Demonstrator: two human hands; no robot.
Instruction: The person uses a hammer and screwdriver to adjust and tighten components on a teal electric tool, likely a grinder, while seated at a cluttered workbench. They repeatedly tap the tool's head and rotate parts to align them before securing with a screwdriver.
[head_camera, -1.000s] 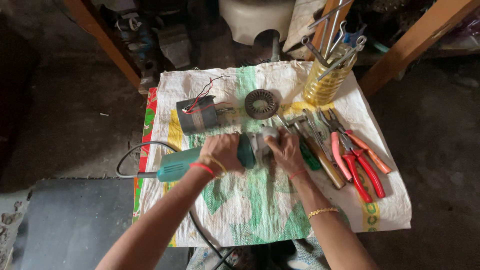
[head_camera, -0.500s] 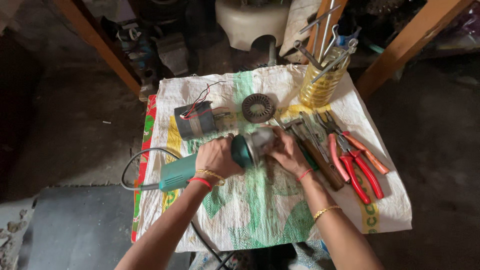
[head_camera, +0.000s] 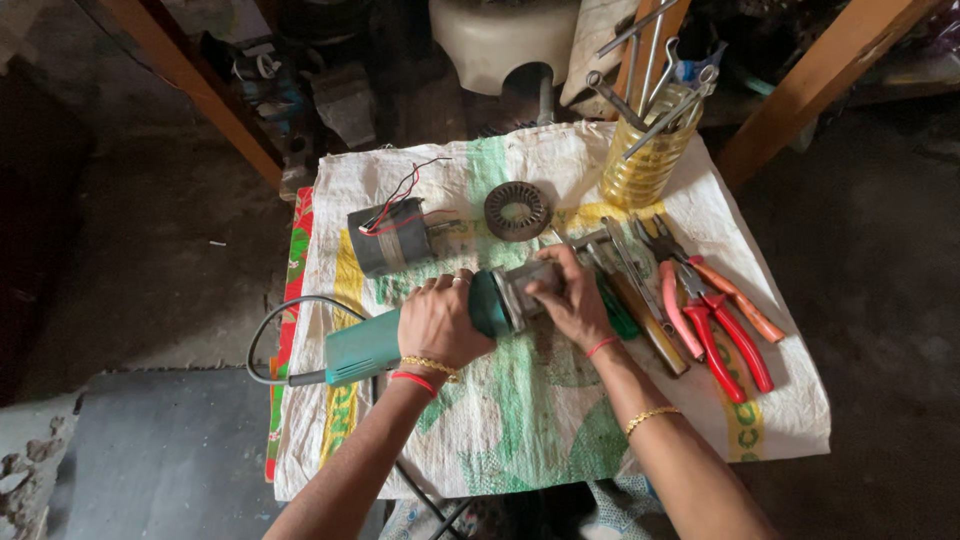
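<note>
The green angle grinder (head_camera: 400, 335) lies near the middle of the white woven sack (head_camera: 520, 430), its grey metal head toward the right. The left hand (head_camera: 440, 322) is wrapped around its plastic body; the right hand (head_camera: 570, 300) pinches the metal head with bent fingers. Behind them stand a dark motor part with red wires (head_camera: 390, 235) and a round toothed ring (head_camera: 517, 210). At the right lie red-handled pliers (head_camera: 720, 330), and a yellowish jar (head_camera: 648, 160) holds wrenches. The sack has faded green and yellow print. Around it the concrete floor (head_camera: 150, 250) is dark and rough.
</note>
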